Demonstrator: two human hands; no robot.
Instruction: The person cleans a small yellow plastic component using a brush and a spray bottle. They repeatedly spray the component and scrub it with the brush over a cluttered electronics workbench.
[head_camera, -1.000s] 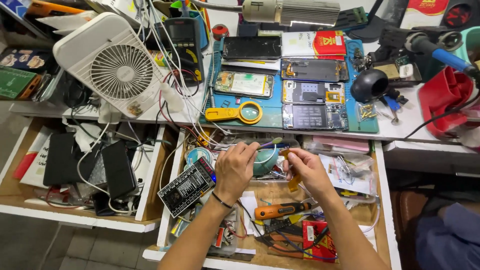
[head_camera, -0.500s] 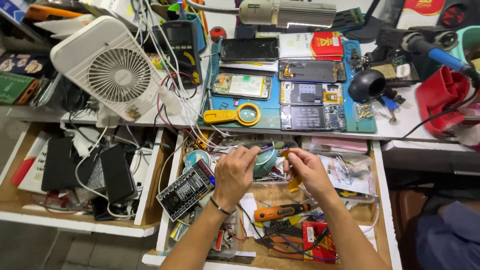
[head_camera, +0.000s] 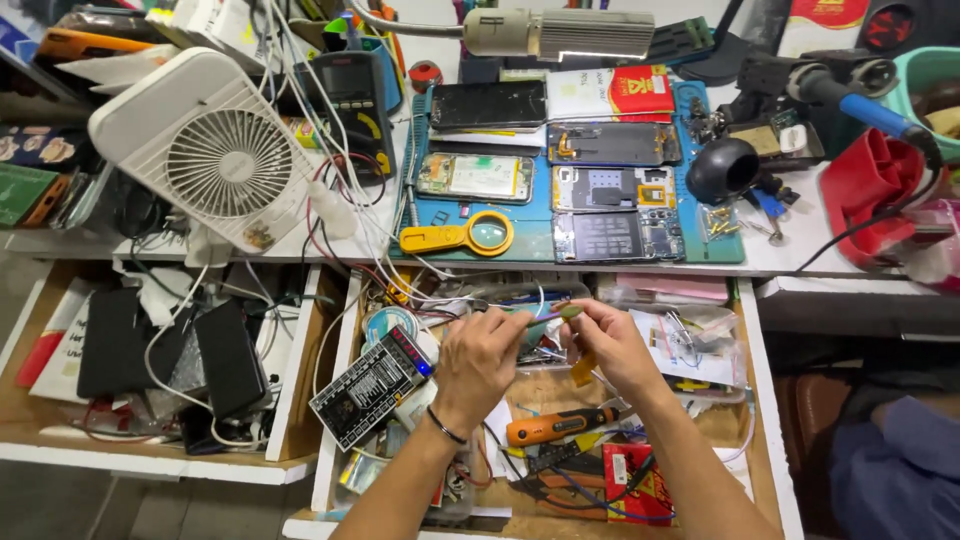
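While both my hands hover over the open drawer (head_camera: 760, 400), I am in the middle of fiddling with a small part pinched between them. My left hand (head_camera: 480, 362) has its fingers (head_camera: 512, 330) curled nearly closed around a thin, dark tool, probably tweezers, though the view is too small to be sure. My right hand (head_camera: 612, 345) has thumb and forefinger closed on a little greenish piece (head_camera: 570, 313) at the tip of that tool, and a yellow strip (head_camera: 583, 368) hangs just under those fingers. As I judge it, this is a fine fitting or peeling step, and the next move calls for a steady pinch and a small, slow pull rather than force.

Below my fingers lie an orange-handled screwdriver (head_camera: 560, 427) and a red packet (head_camera: 635, 480); to the left of them sits a black tester board with a small display (head_camera: 372, 385). Beyond my fingers, on the tabletop (head_camera: 800, 262), a blue work mat (head_camera: 500, 215) carries several opened phones (head_camera: 615, 190) and a yellow magnifier (head_camera: 460, 237). A white fan (head_camera: 210, 155) stands far to the left, a lamp (head_camera: 560, 33) hangs above the mat, and cables run everywhere across this crowded repair bench.
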